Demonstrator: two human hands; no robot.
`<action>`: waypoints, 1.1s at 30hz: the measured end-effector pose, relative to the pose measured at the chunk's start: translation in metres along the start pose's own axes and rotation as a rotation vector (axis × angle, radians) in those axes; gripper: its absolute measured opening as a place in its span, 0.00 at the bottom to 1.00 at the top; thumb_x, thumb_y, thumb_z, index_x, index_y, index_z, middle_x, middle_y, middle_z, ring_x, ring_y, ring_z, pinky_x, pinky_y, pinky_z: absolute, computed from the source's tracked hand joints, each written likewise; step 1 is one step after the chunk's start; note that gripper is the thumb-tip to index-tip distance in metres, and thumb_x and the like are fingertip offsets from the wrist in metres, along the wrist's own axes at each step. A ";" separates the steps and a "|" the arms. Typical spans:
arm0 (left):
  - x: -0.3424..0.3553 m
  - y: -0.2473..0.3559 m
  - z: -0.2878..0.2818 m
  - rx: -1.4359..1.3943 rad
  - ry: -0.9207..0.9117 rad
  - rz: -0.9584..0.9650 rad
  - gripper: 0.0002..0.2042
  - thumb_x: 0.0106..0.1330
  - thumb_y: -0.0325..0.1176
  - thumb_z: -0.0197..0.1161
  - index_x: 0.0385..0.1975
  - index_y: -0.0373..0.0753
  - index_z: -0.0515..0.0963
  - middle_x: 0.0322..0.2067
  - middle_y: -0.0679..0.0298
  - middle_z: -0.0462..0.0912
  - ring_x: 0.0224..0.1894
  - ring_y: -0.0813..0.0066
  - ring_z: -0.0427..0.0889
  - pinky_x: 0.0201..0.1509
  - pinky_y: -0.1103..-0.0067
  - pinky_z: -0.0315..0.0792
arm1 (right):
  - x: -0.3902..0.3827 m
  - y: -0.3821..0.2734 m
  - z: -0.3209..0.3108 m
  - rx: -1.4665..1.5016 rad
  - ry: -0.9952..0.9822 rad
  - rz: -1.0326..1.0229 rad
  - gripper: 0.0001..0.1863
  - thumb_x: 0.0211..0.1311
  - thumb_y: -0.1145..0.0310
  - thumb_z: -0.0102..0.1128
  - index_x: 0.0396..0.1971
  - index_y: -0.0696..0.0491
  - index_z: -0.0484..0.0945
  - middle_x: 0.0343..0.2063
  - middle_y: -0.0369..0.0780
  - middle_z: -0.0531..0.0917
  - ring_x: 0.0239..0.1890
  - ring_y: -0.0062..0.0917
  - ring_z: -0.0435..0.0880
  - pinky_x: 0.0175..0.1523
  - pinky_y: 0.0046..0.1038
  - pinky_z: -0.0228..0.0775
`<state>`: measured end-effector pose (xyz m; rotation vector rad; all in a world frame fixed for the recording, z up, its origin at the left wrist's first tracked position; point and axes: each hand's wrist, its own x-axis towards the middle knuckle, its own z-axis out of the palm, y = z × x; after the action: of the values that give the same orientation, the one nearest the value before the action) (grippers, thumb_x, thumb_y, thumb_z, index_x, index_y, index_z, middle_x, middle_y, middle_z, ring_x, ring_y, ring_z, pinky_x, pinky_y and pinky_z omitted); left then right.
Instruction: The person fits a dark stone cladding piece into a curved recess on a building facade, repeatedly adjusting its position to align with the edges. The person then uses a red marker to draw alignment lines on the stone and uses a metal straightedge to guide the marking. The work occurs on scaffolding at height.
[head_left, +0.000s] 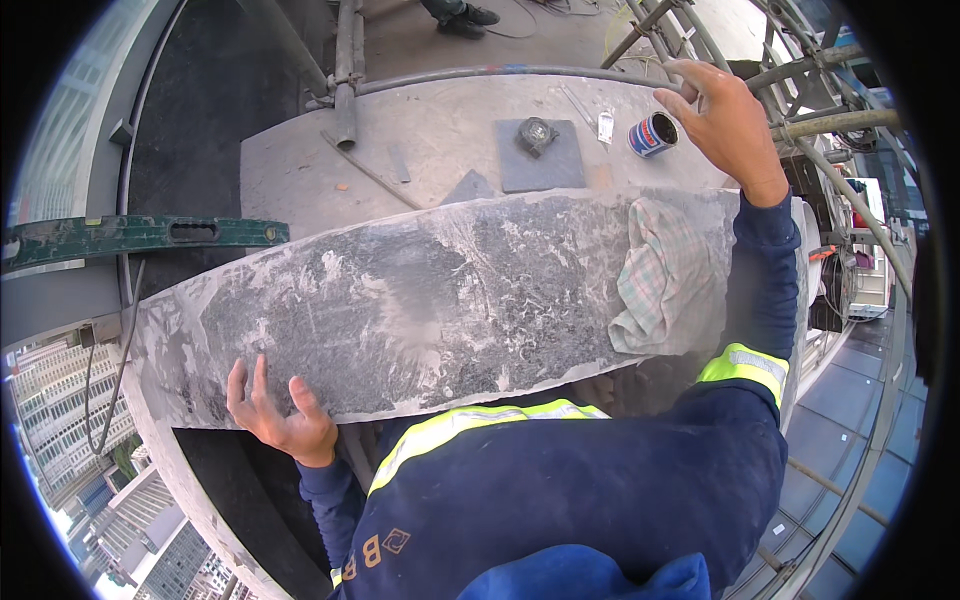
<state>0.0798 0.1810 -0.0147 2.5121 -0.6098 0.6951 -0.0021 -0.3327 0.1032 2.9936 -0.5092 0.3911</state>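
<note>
A long dark grey stone slab [400, 310], smeared with whitish dust, lies across in front of me. My left hand [285, 420] is at its near edge on the left, fingers spread, with nothing in it. My right hand [728, 125] is raised beyond the slab's far right end, fingers bent and apart from the thumb, and no object shows between them. Close to it, on the pale dusty surface, a small blue, red and white can [652, 136] stands open at the top. A pale checked cloth [660, 275] lies crumpled on the slab's right part.
A green spirit level [150, 242] juts in at left. Past the slab, a dark round object [536, 136] sits on a grey square tile [545, 175]. Scaffold poles [840, 125] stand at right. A person's shoes [465, 20] show at the top. Buildings [70, 400] appear far below at left.
</note>
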 end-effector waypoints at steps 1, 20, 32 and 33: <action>0.002 -0.002 0.002 -0.010 -0.010 0.006 0.21 0.66 0.44 0.60 0.50 0.33 0.81 0.55 0.48 0.75 0.58 0.49 0.73 0.62 0.60 0.65 | -0.013 0.005 -0.008 0.007 -0.042 0.067 0.21 0.61 0.60 0.68 0.52 0.54 0.81 0.27 0.42 0.81 0.26 0.31 0.76 0.36 0.33 0.71; -0.003 0.000 0.008 -0.004 0.056 0.036 0.17 0.60 0.39 0.64 0.44 0.35 0.83 0.51 0.52 0.78 0.53 0.53 0.76 0.58 0.63 0.65 | -0.141 0.054 0.065 0.375 0.072 0.511 0.29 0.57 0.60 0.67 0.59 0.52 0.78 0.36 0.43 0.79 0.40 0.33 0.79 0.50 0.30 0.70; -0.002 0.005 0.007 -0.023 0.028 0.042 0.14 0.60 0.36 0.64 0.43 0.36 0.83 0.51 0.53 0.77 0.55 0.52 0.75 0.61 0.63 0.63 | -0.150 0.066 0.066 0.336 0.062 0.441 0.27 0.57 0.60 0.68 0.55 0.55 0.79 0.39 0.45 0.80 0.44 0.36 0.81 0.51 0.34 0.71; -0.002 0.003 0.011 -0.032 0.023 0.050 0.15 0.58 0.37 0.64 0.43 0.37 0.83 0.51 0.53 0.78 0.55 0.53 0.74 0.60 0.63 0.63 | -0.149 0.072 0.059 0.315 -0.024 0.395 0.27 0.57 0.60 0.68 0.56 0.56 0.79 0.38 0.45 0.81 0.44 0.37 0.81 0.50 0.34 0.71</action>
<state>0.0801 0.1731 -0.0234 2.4638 -0.6721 0.7262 -0.1485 -0.3603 0.0100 3.1849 -1.1491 0.5039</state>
